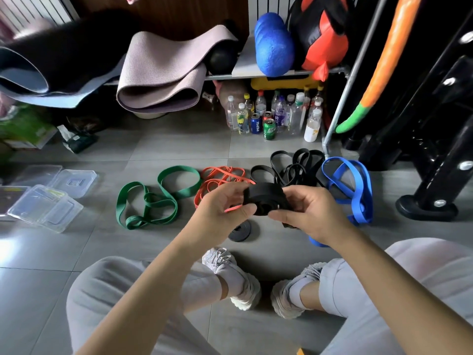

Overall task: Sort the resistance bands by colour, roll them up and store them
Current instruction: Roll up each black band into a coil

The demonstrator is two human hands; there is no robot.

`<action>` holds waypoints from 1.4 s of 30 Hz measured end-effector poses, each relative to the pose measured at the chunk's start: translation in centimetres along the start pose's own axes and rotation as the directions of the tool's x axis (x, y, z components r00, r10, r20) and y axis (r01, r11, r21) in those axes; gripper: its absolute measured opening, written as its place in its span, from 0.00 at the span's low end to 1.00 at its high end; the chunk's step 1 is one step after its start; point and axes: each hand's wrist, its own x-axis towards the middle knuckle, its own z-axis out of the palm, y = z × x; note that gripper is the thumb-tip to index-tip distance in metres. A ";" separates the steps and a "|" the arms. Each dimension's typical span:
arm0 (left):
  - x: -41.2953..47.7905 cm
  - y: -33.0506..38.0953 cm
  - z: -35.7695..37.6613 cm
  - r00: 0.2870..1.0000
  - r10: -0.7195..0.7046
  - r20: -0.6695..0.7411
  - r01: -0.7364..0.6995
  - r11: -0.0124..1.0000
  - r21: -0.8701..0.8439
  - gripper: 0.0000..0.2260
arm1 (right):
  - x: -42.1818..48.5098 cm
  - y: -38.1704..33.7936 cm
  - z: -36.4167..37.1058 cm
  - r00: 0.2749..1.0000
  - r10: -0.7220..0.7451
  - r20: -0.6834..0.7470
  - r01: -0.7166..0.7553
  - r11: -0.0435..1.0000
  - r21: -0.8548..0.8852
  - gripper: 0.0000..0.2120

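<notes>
Both hands hold a rolled black band [265,201] above the floor. My left hand [225,206] pinches its left side, and my right hand [309,213] grips its right side. On the tiles behind lie green bands [153,198], orange bands [220,179], loose black bands [294,166] and blue bands [353,185], each colour in its own heap. A finished black roll [242,233] rests on the floor under my hands. A blue roll [317,242] peeks out beneath my right wrist.
Clear plastic boxes and lids [43,196] sit at the left. Bottles and cans [273,116] stand under a shelf [245,73] holding mats [163,73] and a blue roller [273,44]. A black machine base [427,208] is at the right. My feet [258,280] rest in front.
</notes>
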 end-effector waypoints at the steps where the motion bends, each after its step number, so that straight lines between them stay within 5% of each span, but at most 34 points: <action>1: 0.1 0.5 -0.3 0.999 0.045 0.029 -0.050 0.980 0.194 0.14 | 0.1 0.1 -0.1 1.000 0.002 0.026 -0.001 1.000 -0.026 0.16; 4: 0.8 2.6 -0.3 0.980 0.118 0.160 -0.193 0.762 0.618 0.23 | 0.3 0.2 0.0 0.996 -0.012 0.087 0.022 0.992 -0.120 0.17; 7: 1.4 4.0 0.0 0.970 0.144 0.198 -0.243 0.660 0.711 0.14 | 0.5 0.2 0.3 0.994 -0.055 0.092 0.065 0.991 -0.114 0.15; 11: 1.2 3.8 -0.4 0.990 0.133 0.053 -0.142 0.854 0.500 0.11 | 1.5 2.4 -0.8 0.991 -0.047 0.126 0.090 0.930 -0.357 0.12; 14: 0.8 4.0 -1.4 0.991 0.111 -0.075 -0.098 0.982 0.162 0.15 | 1.9 6.7 -1.9 0.973 0.219 0.078 -0.111 0.731 -0.674 0.09; 16: 0.6 4.1 -2.3 0.981 0.102 -0.162 -0.104 0.995 -0.007 0.16 | 1.8 9.2 -2.7 0.941 0.339 -0.021 -0.247 0.639 -0.728 0.10; 19: 0.4 3.4 -3.0 0.973 0.042 -0.228 -0.061 0.995 -0.078 0.17 | 2.3 10.6 -4.0 0.927 0.360 -0.107 -0.331 0.645 -0.688 0.08; 23: 1.3 2.4 -3.9 0.956 0.004 -0.293 -0.001 1.000 0.009 0.17 | 5.1 7.5 -6.2 0.945 0.228 -0.235 -0.327 0.713 -0.620 0.07; 31: 3.7 2.8 -3.6 0.951 0.020 -0.309 -0.008 0.999 0.040 0.12 | 9.1 -6.1 -9.9 0.866 -0.255 -0.431 0.064 0.910 -0.410 0.06; 37: 4.2 2.7 -3.2 0.950 -0.014 -0.311 0.012 1.000 -0.009 0.13 | 7.4 -7.6 -8.5 0.852 -0.331 -0.406 0.051 0.824 -0.565 0.13; 42: 4.2 2.2 -3.7 0.964 0.005 -0.265 0.005 0.999 0.037 0.14 | 7.5 -10.5 -8.1 0.782 -0.423 -0.457 0.170 0.851 -0.497 0.11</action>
